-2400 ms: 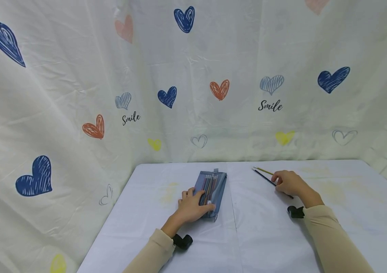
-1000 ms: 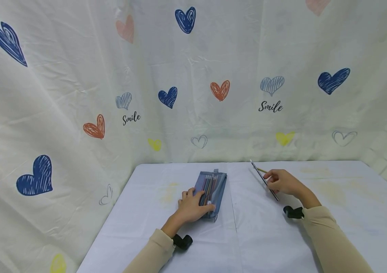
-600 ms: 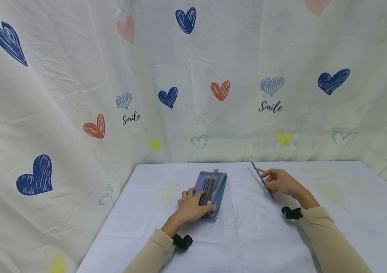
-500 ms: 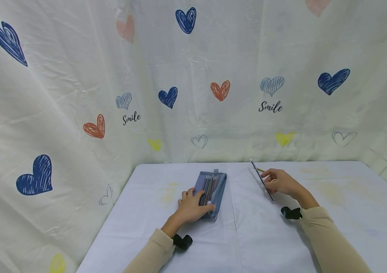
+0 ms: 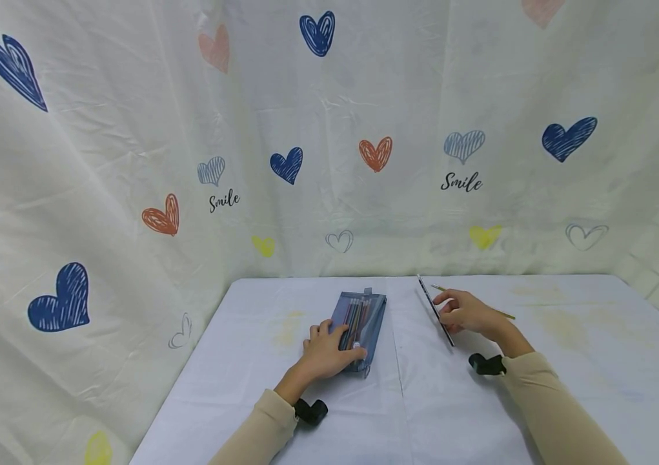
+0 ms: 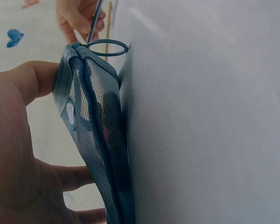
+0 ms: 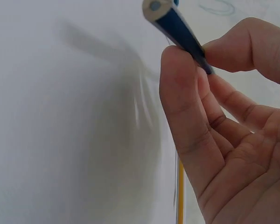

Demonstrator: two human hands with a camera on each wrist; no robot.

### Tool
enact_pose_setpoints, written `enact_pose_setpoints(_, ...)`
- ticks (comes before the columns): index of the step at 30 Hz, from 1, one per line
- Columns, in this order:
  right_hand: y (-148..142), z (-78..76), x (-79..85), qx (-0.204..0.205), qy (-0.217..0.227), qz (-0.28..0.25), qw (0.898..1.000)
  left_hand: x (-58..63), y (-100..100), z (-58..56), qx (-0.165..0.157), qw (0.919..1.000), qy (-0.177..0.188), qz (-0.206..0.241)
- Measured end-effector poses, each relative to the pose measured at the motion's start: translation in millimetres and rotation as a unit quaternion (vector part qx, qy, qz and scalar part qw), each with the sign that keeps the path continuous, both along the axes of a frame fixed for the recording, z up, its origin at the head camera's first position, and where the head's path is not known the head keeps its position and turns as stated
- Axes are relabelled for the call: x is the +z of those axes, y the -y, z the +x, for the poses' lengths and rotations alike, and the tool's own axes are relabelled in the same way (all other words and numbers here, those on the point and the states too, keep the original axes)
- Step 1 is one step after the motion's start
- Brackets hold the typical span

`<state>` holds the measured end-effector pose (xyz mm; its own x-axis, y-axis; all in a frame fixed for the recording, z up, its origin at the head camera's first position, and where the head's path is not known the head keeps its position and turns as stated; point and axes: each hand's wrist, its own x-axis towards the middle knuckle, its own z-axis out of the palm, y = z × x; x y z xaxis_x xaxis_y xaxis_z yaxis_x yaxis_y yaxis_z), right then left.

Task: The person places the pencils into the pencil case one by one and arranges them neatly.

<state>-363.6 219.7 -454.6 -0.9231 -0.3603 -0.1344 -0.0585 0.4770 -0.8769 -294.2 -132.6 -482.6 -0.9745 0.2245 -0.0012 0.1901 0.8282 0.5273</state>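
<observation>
A blue mesh pencil case with several pencils inside lies on the table. My left hand rests on its left side with spread fingers; in the left wrist view, the thumb and fingertips touch the case beside its zip. My right hand pinches a dark blue pencil between thumb and fingertips, tilted over the table. The right wrist view shows the flat end of this pencil pointing toward the camera. Beneath the right hand lies a yellow pencil, its middle hidden by the hand.
A white cloth covers the table. Behind it hangs a white curtain printed with hearts. A black wrist camera sits at the left cuff, another black camera at the right cuff.
My right hand has picked up the dark pencil from the table and carried it left, uncovering more of the yellow pencil. The left hand and the case have stayed put.
</observation>
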Motion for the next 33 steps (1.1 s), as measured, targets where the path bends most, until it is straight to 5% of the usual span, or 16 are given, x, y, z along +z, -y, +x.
enact_pose_setpoints(15, 48, 13.0, -9.7, -0.003, 0.037, -0.002, 0.999, 0.2, 0, -0.8, 0.001, 1.0, 0.002, -0.002)
enact_pose_setpoints(33, 79, 31.4, -2.5, 0.028, 0.097, -0.039, 0.994, 1.4, 0, -1.4, 0.002, 1.0, 0.0, 0.0)
